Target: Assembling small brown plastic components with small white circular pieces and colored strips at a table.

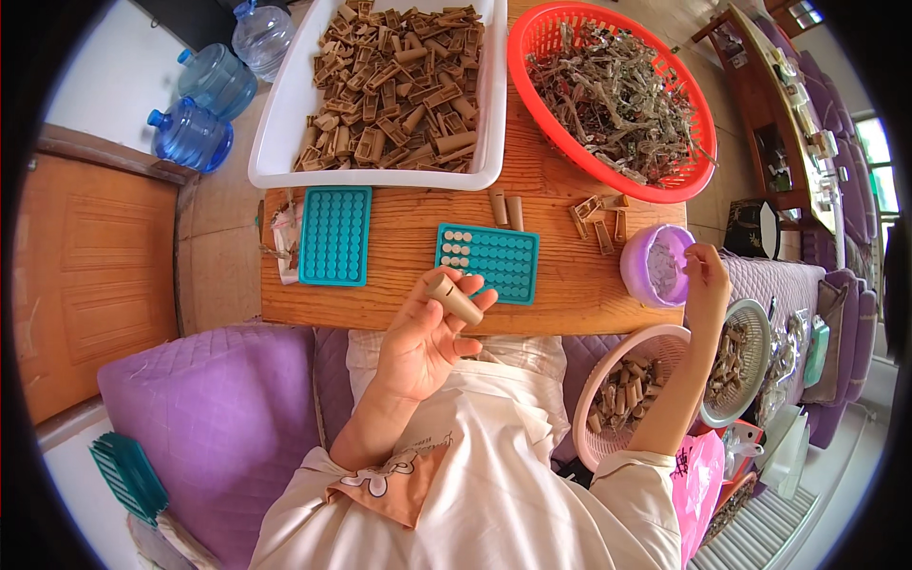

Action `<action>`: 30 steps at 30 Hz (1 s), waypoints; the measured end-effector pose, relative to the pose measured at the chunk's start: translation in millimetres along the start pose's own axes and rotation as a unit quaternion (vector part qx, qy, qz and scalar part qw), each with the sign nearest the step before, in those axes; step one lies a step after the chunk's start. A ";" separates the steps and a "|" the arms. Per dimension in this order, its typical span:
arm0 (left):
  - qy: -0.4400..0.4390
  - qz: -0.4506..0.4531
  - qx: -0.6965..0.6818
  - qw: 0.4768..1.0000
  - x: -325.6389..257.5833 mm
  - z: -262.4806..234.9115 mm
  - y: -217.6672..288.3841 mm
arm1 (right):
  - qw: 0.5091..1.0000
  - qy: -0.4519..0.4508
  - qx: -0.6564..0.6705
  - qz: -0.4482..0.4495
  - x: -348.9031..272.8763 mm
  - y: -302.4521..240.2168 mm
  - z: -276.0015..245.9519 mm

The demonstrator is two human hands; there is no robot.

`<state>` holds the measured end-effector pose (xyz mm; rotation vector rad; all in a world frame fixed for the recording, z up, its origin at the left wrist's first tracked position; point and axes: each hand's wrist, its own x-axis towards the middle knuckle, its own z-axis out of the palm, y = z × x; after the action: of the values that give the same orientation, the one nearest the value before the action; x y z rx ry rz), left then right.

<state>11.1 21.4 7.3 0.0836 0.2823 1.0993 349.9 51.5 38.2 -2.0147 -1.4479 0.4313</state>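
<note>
My left hand (418, 344) holds a tan tapered plastic tube (454, 298), which lies tilted across its fingers and has a slot in its side. Just beyond that hand is a teal tray (503, 266) with small round cells; several white discs (456, 249) sit in its left part. My right hand (708, 274) is at the right rim of a purple bowl (631, 275) that contains greyish-white material. Its fingertips are pinched together, and anything between them is too small to make out.
A white bin (502, 114) heaped with tan parts and a red basket (708, 142) of shredded strips fill the table's far side. Another teal tray (334, 236) lies left. Loose tan pieces (604, 237) are near the bowl. A pink basket (591, 380) stands below my right forearm.
</note>
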 end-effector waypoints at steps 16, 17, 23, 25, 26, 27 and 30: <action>0.008 -0.084 0.029 0.996 -12.5 14.0 -3.9 | 0.895 -0.185 0.279 -0.295 -60.0 -158.0 87.6; -0.007 -0.087 0.046 0.995 -14.0 11.9 -4.5 | 0.892 -0.189 0.282 -0.300 -58.9 -159.0 88.2; 0.015 -0.113 0.039 0.993 -16.7 16.2 -2.5 | 0.891 -0.242 0.263 -0.280 -57.9 -159.8 83.4; 0.034 -0.122 0.032 0.991 -16.6 15.7 -2.9 | 0.891 -0.247 0.237 -0.298 -54.8 -161.3 80.5; 0.030 -0.126 0.013 0.991 -16.3 11.8 -4.0 | 0.889 -0.248 0.238 -0.301 -54.7 -162.6 79.9; 0.026 -0.130 -0.007 0.991 -16.2 9.9 -4.4 | 0.894 -0.249 0.233 -0.291 -55.0 -163.7 79.2; 0.023 -0.132 -0.008 0.991 -15.4 14.7 -1.3 | 0.897 -0.252 0.233 -0.278 -54.8 -167.4 77.2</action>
<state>9.6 8.2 24.0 0.0064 0.3174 0.8420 163.0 58.3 82.9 -1.0803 -1.9129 0.9811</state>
